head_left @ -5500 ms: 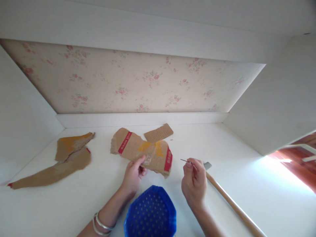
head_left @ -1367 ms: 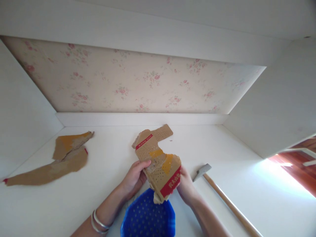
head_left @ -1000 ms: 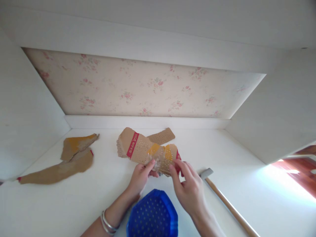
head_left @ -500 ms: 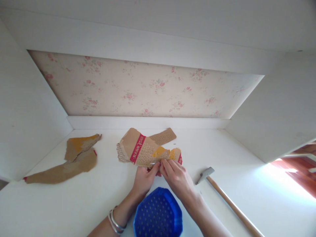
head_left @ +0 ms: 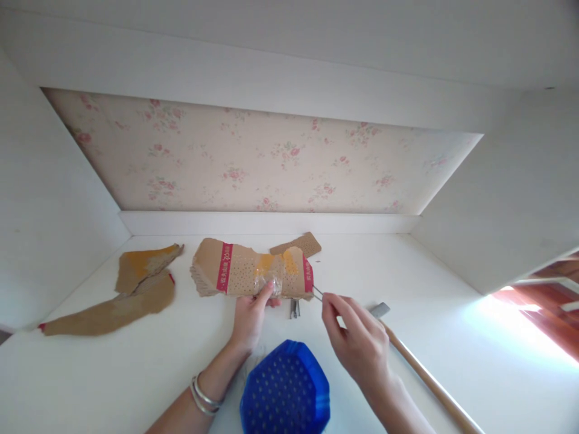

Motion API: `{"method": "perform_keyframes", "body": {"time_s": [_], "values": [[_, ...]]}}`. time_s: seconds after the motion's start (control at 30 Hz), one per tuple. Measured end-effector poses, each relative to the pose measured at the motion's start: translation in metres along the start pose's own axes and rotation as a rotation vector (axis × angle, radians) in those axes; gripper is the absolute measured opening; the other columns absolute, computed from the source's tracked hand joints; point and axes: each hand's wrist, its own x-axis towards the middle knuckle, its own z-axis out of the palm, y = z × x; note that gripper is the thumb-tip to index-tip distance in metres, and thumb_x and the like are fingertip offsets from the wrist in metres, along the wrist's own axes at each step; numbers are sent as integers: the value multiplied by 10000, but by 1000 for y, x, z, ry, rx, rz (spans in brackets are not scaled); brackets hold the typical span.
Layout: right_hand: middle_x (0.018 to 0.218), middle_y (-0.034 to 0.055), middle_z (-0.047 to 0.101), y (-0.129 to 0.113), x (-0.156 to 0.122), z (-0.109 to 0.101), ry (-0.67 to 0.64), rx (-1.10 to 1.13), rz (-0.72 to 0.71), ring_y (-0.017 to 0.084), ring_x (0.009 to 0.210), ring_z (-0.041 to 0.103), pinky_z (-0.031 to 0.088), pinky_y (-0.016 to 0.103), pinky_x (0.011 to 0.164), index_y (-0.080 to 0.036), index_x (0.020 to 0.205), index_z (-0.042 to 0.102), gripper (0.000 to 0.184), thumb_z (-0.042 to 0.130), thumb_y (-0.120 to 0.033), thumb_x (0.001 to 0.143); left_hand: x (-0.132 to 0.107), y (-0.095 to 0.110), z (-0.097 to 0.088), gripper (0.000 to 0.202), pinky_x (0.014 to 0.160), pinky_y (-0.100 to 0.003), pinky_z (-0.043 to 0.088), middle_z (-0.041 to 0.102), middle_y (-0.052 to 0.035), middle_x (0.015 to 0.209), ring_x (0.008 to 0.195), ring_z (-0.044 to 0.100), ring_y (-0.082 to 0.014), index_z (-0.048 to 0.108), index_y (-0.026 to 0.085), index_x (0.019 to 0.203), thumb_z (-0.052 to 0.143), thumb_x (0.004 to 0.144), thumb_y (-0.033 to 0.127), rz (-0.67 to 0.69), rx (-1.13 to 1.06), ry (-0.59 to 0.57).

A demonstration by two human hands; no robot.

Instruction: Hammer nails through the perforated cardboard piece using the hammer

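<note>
The basket [head_left: 322, 398] is before the held cardboard [head_left: 244, 274].

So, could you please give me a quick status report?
Left hand grips holed cardboard; right hand pinches something thin and metallic at cardboard's edge; hammer partly hidden behind right hand.

On flat white surface [head_left: 407, 277]: torn brown cardboard sheet [head_left: 113, 313], left; perforated brown cardboard strip [head_left: 302, 243], rear; tiny brown scrap [head_left: 318, 261], beside strip; blue polygonal plastic container [head_left: 284, 392], front; wooden-handled grey metal hammer [head_left: 429, 378], right.

Rose-patterned wallpaper [head_left: 271, 160] at back; reddish floor [head_left: 555, 330] far right.
</note>
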Motion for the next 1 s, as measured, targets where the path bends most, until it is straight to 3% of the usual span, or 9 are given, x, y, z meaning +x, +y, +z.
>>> {"method": "perform_keyframes", "body": {"time_s": [0.1, 0.2, 0.4, 0.7, 0.83, 1.0], "values": [[833, 36, 706, 14, -13, 7, 84, 71, 325, 140, 640, 670, 548, 242, 599, -220, 977, 654, 108, 552, -222, 946, -1, 1, 2, 372, 625, -276, 518, 753, -90, 834, 644, 671, -175, 737, 123, 897, 787, 713, 443, -15, -49, -35], [846, 41, 710, 25, -31, 18, 76, 119, 432, 134, 623, 675, 547, 234, 596, -205, 958, 666, 145, 545, -284, 954, -2, 2, 3, 370, 621, -266, 521, 748, -94, 832, 642, 663, -163, 739, 114, 870, 798, 708, 441, -32, -127, -68], [841, 37, 715, 38, -49, 31, -33, 133, 372, 136, 635, 672, 539, 219, 598, -206, 955, 677, 173, 526, -290, 958, 2, -2, 1, 336, 573, -236, 501, 724, -60, 737, 570, 620, -128, 731, 119, 798, 769, 744, 448, -25, -188, -68], [948, 58, 733, 46, -51, 45, -423, 72, 144, 220, 871, 665, 547, 320, 769, -225, 996, 700, 250, 452, -196, 980, -2, -2, 1, 238, 524, -243, 482, 703, -19, 745, 527, 605, -121, 714, 143, 788, 764, 745, 372, -19, -136, -101], [945, 63, 713, 43, -49, 44, -477, 83, 135, 231, 872, 634, 540, 350, 767, -225, 907, 694, 240, 467, -180, 968, -2, -1, 0, 248, 474, -224, 449, 651, -4, 621, 504, 574, -117, 683, 133, 668, 766, 734, 357, -34, -148, -125], [994, 72, 689, 42, -49, 43, -503, 101, 137, 232, 906, 612, 528, 358, 797, -231, 929, 675, 233, 453, -176, 974, 1, -1, -3, 272, 421, -177, 376, 708, -16, 732, 536, 562, -92, 728, 144, 834, 786, 716, 381, -67, -175, -71]]}}
